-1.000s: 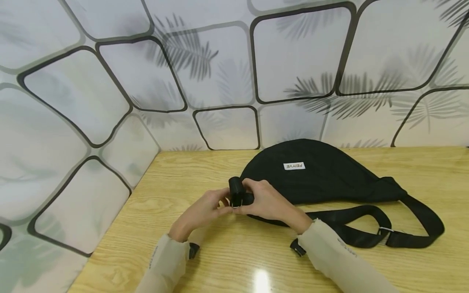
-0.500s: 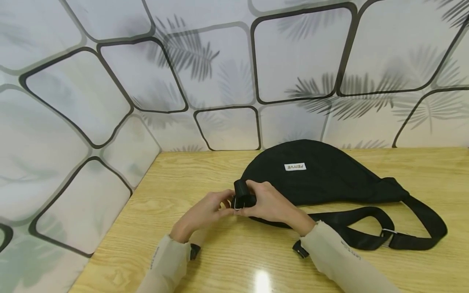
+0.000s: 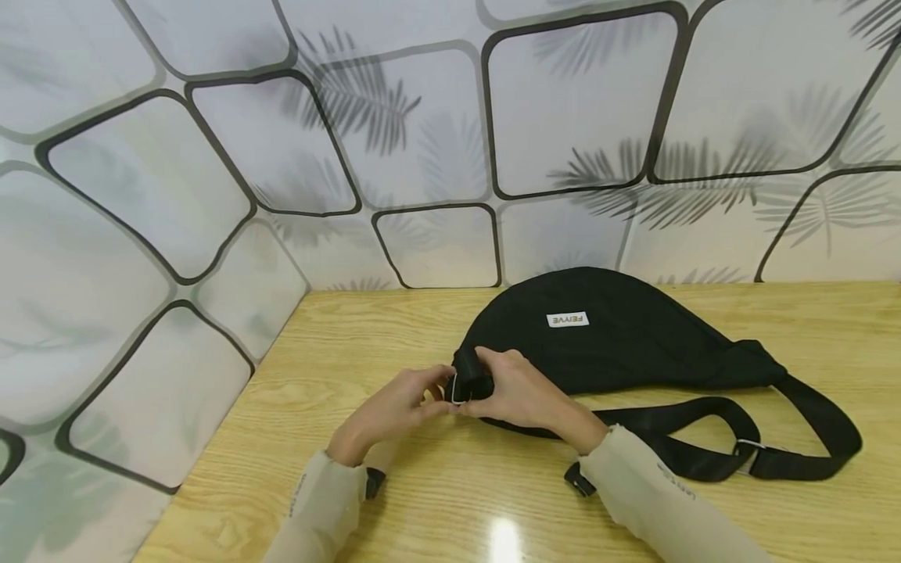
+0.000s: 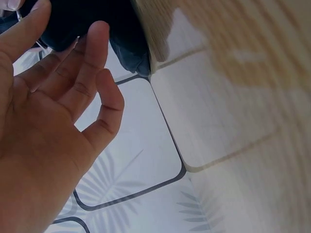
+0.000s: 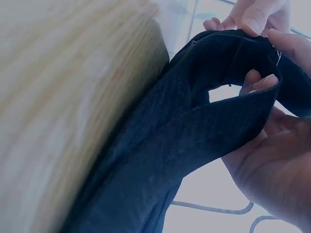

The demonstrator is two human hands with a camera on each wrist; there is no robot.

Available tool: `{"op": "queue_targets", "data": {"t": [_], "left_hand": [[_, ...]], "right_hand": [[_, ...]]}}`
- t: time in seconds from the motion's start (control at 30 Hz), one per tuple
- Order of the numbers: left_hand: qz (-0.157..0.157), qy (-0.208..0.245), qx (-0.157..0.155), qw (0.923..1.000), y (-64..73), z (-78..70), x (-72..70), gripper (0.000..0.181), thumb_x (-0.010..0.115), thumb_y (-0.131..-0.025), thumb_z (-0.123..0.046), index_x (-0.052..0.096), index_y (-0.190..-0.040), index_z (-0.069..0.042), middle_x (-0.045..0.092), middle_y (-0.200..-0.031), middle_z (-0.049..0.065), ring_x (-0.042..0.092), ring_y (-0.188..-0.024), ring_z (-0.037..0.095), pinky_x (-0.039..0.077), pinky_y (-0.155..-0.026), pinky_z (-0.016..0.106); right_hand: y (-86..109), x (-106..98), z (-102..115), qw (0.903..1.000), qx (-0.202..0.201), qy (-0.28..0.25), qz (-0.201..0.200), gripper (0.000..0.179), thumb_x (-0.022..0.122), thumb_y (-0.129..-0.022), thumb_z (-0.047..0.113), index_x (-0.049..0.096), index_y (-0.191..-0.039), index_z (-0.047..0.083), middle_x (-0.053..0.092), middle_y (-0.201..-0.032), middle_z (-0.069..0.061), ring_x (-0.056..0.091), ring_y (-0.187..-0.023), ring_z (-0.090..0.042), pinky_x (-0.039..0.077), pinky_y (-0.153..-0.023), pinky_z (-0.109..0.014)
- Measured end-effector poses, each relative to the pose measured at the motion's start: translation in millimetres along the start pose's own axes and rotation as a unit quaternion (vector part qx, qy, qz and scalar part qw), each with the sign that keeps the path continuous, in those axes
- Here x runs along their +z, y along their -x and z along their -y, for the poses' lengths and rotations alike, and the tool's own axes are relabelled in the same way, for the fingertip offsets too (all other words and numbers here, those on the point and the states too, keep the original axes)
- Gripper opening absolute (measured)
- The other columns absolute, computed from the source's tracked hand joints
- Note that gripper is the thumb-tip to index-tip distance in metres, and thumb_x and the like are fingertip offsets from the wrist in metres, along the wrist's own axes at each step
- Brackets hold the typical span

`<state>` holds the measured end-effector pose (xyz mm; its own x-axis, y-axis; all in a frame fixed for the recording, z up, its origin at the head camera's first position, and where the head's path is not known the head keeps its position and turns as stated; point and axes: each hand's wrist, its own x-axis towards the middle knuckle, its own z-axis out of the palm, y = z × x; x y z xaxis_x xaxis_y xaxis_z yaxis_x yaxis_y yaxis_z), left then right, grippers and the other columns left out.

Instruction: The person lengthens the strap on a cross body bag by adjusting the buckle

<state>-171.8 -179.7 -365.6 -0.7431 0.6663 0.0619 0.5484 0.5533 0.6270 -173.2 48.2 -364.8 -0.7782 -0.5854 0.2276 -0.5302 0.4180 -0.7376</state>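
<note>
A black sling bag with a small white label lies on the wooden table, its left end behind my hands. My left hand pinches the edge of a metal ring at that end; its ring and little fingers stay loosely bent away from the bag in the left wrist view. My right hand holds the black webbing strap right beside the ring, with thumb and fingers around it. In the right wrist view the strap forms a loop, and right fingertips show through its opening.
The rest of the strap curls over the table at right, with a metal slider on it. A patterned wall stands right behind the bag. Black wrist bands show below both sleeves.
The strap loop standing up between my hands has sunk lower and shifted slightly right. More of the metal ring shows. Both hands have moved slightly right and keep their hold; the bag stays nearly in place.
</note>
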Motion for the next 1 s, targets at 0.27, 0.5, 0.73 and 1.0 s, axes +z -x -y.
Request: {"op": "queue_targets", "data": {"t": [0.27,0.5,0.73,1.0], "left_hand": [[-0.001,-0.014,-0.013,0.9998,3.5,3.7,-2.2,0.036,0.069,-0.099,-0.012,0.06,-0.129,0.004,0.07,-0.107,0.007,0.067,-0.091,0.018,0.054,-0.078,0.029],[-0.002,-0.014,-0.031,0.9994,5.1,2.5,-1.7,0.038,0.069,-0.099,-0.013,0.059,-0.131,0.004,0.07,-0.108,0.007,0.066,-0.09,0.017,0.052,-0.075,0.028],[-0.002,-0.014,-0.039,0.9991,3.5,2.7,-0.6,0.037,0.068,-0.1,-0.016,0.058,-0.131,0.003,0.07,-0.108,0.007,0.066,-0.091,0.017,0.052,-0.077,0.031],[0.001,-0.022,-0.034,0.9992,2.0,1.9,-1.0,0.039,0.068,-0.1,-0.016,0.058,-0.131,0.004,0.069,-0.109,0.011,0.066,-0.092,0.019,0.053,-0.078,0.032]], "right_hand": [[5.3,-8.5,-0.6,0.9997,0.008,0.022,-0.002,0.042,0.083,-0.082,0.016,0.065,-0.117,0.0,0.071,-0.115,-0.012,0.068,-0.109,-0.03,0.053,-0.093,-0.048],[12.4,-18.2,-4.2,0.9995,0.003,0.03,0.003,0.041,0.083,-0.083,0.018,0.066,-0.116,0.001,0.072,-0.113,-0.011,0.068,-0.109,-0.029,0.053,-0.092,-0.049],[19.4,-25.8,-9.1,0.9994,0.005,0.033,-0.002,0.039,0.084,-0.082,0.017,0.066,-0.114,0.001,0.073,-0.112,-0.01,0.068,-0.108,-0.029,0.053,-0.09,-0.048],[27.2,-33.0,-11.9,0.9995,-0.002,0.031,-0.006,0.038,0.084,-0.081,0.015,0.066,-0.112,0.002,0.073,-0.11,-0.01,0.07,-0.105,-0.028,0.054,-0.088,-0.048]]}}
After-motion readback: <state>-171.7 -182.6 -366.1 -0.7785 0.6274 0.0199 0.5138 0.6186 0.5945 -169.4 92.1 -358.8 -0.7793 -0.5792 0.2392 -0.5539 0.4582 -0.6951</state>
